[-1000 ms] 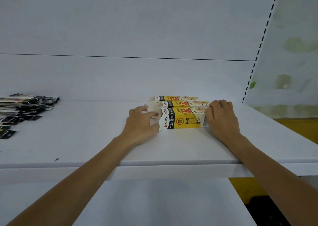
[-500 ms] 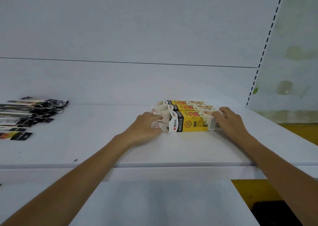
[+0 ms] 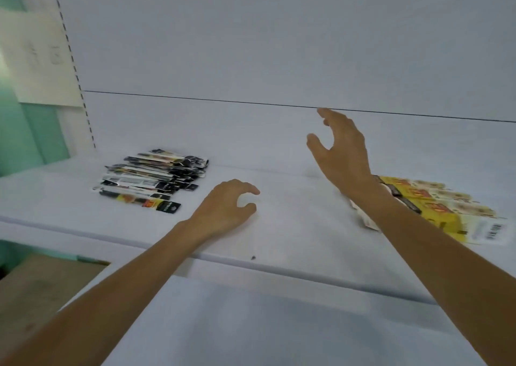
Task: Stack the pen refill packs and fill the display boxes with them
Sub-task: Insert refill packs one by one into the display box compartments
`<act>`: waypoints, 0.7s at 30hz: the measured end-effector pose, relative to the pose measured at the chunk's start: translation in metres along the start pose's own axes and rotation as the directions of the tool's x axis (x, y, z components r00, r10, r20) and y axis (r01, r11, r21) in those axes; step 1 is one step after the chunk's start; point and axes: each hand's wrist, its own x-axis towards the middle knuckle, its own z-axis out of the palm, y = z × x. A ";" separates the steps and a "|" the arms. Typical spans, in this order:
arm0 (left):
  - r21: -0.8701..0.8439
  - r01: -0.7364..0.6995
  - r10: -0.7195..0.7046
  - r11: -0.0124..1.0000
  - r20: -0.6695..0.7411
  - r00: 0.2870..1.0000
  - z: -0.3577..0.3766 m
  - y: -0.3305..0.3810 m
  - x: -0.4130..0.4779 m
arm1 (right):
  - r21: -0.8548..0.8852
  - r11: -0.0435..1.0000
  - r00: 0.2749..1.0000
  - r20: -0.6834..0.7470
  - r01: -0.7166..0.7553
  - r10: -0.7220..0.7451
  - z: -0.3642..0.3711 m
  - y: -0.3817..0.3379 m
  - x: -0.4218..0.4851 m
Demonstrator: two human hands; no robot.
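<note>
The pen refill packs point(image 3: 152, 180) lie in a loose, fanned pile at the left centre of the frame, on the white shelf point(image 3: 293, 226), dark wrappers overlapping, with one yellow and orange pack nearest the front edge. The yellow display boxes point(image 3: 435, 206) lie on their sides in a row at the right edge of the frame, well apart from the pile; a barcode shows on the nearest one. The right forearm crosses in front of their left ends and hides part of them.

Between pile and boxes, the left hand point(image 3: 223, 212) is low over the shelf, fingers loosely curled and thumb apart, holding nothing; whether it touches the surface cannot be told. The right hand point(image 3: 342, 153) is raised above the shelf in the centre right, fingers spread wide, also holding nothing.

A small dark speck point(image 3: 253, 257) sits near the shelf's front edge. Behind rises a white back panel point(image 3: 279, 44), with a slotted upright point(image 3: 72, 67) at the upper left and a green wall point(image 3: 16, 131) beyond it.
</note>
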 end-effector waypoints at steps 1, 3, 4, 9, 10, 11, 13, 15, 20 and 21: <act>0.010 0.017 -0.017 1.000 -0.013 1.000 -0.014 -0.017 -0.003 | 0.025 0.999 1.000 0.011 0.021 -0.021 0.019 -0.017 0.002; 0.030 0.054 -0.053 0.998 -0.044 0.998 -0.047 -0.053 -0.011 | 0.055 0.996 0.997 0.046 0.065 -0.067 0.057 -0.050 0.005; 0.044 0.069 -0.067 0.997 -0.064 0.996 -0.063 -0.072 -0.014 | 0.058 0.994 0.993 0.065 0.092 -0.095 0.076 -0.066 0.006; 0.038 0.121 -0.115 0.992 -0.122 0.986 -0.126 -0.160 -0.037 | 0.081 0.984 0.977 0.133 0.159 -0.168 0.156 -0.128 0.017; 0.036 0.121 -0.117 0.992 -0.098 0.988 -0.133 -0.175 -0.041 | 0.083 0.984 0.976 0.140 0.156 -0.167 0.168 -0.137 0.016; 0.034 0.120 -0.118 0.992 -0.061 0.991 -0.138 -0.189 -0.044 | 0.083 0.985 0.975 0.150 0.150 -0.161 0.179 -0.145 0.015; 0.071 0.100 -0.101 0.992 0.016 0.995 -0.145 -0.209 -0.045 | 0.060 0.988 0.967 0.202 0.145 -0.154 0.197 -0.153 0.010; 0.130 0.033 -0.046 0.991 0.100 0.994 -0.150 -0.221 -0.041 | 0.000 0.990 0.954 0.266 0.141 -0.136 0.209 -0.153 0.006; 0.247 -0.077 0.022 0.966 0.216 0.976 -0.160 -0.236 -0.024 | -0.063 0.998 0.960 0.281 0.022 -0.004 0.218 -0.141 0.003; 0.228 -0.068 0.017 0.971 0.219 0.976 -0.161 -0.239 -0.022 | -0.073 0.997 0.960 0.281 0.010 0.011 0.220 -0.139 0.002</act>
